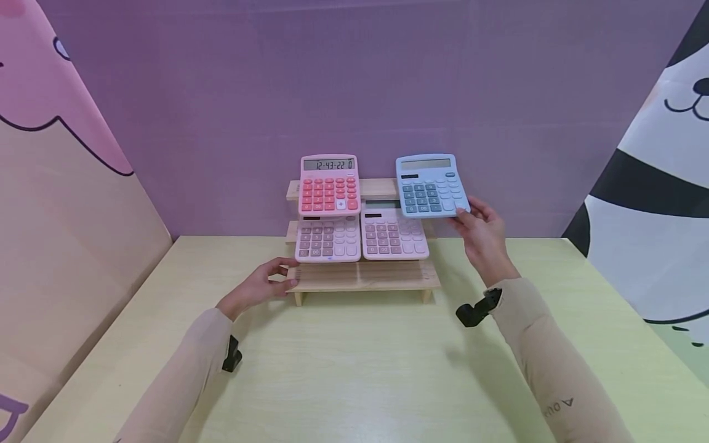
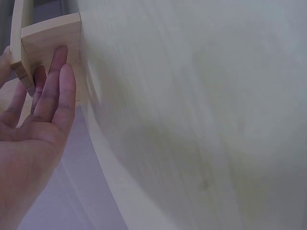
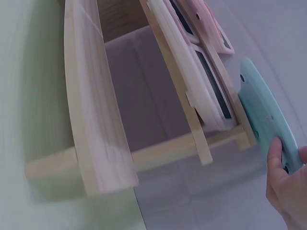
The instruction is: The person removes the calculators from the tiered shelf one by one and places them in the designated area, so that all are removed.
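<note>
- Right grip [image 1: 480, 239]: thumb and fingers pinching the lower right corner of a light-blue plastic desk calculator [image 1: 432, 186].
- Light-blue calculator: rounded corners, slim body; grey display without visible digits, small dark strip below it at left; deeper blue keys at left, paler keys at right. Face towards the person, leaning back; dark round feet on the underside. Position: right end of the top tier of a pale wooden three-tier rack [image 1: 362, 277]; contact with the tier cannot be told.
- Left grip [image 1: 263, 284]: thumb and fingers about the left end of the rack's lowest board, pinching it.
- Bright-pink plastic calculator [image 1: 329, 184]: top tier, left; darker coral keys, one white plus key, digits on display.
- Two pale-pink plastic calculators, left one [image 1: 328, 239] and right one [image 1: 394, 235]: side by side on the middle tier, mauve and pale keys.
- Beige sleeves [image 1: 554, 363]: black device at each wrist.
- Pale wood-toned bench [image 1: 354, 363]: beneath the rack.
- Plain purple backdrop [image 1: 354, 74]: behind the rack.
</note>
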Demonstrator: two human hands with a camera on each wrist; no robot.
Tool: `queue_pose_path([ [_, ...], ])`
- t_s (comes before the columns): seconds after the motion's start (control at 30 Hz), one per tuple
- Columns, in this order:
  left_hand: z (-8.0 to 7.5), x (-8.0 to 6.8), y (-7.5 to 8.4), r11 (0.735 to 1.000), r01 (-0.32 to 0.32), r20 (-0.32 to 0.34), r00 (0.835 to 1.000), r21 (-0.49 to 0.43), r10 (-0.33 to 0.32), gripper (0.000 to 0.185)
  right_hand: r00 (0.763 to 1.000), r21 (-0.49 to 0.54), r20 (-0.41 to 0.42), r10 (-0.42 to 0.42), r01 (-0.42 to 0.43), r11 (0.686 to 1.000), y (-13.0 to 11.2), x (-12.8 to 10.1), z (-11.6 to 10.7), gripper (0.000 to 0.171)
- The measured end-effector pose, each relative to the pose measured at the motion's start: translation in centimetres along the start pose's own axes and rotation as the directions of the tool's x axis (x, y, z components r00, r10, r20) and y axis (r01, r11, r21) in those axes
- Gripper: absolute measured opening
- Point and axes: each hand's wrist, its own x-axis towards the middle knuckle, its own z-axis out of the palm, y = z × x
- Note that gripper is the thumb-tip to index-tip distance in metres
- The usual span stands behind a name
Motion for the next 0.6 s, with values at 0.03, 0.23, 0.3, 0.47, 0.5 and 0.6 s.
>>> queue_pose_path([
  [0.03, 0.0, 0.0, 0.0, 1.000, 0.001, 0.000, 1.000, 0.001, -0.001, 0.049, 1.000, 0.003, 0.005, -0.003, 0.003, 1.000, -0.1, 0.0, -0.2, 0.055],
  [0.23, -0.1, 0.2, -0.2, 1.000, 0.016, -0.001, 1.000, 0.011, -0.016, 0.050, 1.000, 0.014, 0.005, 0.001, -0.001, 1.000, -0.9, -0.1, -1.6, 0.058],
  [0.3, -0.1, 0.3, -0.3, 1.000, 0.021, -0.001, 1.000, 0.010, -0.021, 0.050, 1.000, 0.009, 0.003, 0.003, -0.003, 1.000, -1.2, -0.1, -2.1, 0.059],
  [0.47, -0.1, 0.4, -0.4, 1.000, 0.024, -0.001, 1.000, 0.009, -0.024, 0.050, 1.000, 0.034, -0.002, 0.001, -0.001, 0.999, -1.7, -0.1, -3.3, 0.061],
  [0.5, -0.1, 0.4, -0.4, 1.000, 0.024, -0.002, 1.000, 0.010, -0.024, 0.050, 1.000, 0.042, -0.003, 0.001, -0.001, 0.999, -1.8, -0.1, -3.5, 0.061],
  [0.6, -0.1, 0.4, -0.4, 1.000, 0.021, -0.004, 1.000, 0.013, -0.021, 0.050, 1.000, 0.079, 0.000, 0.007, -0.007, 0.997, -2.0, -0.1, -4.3, 0.062],
])
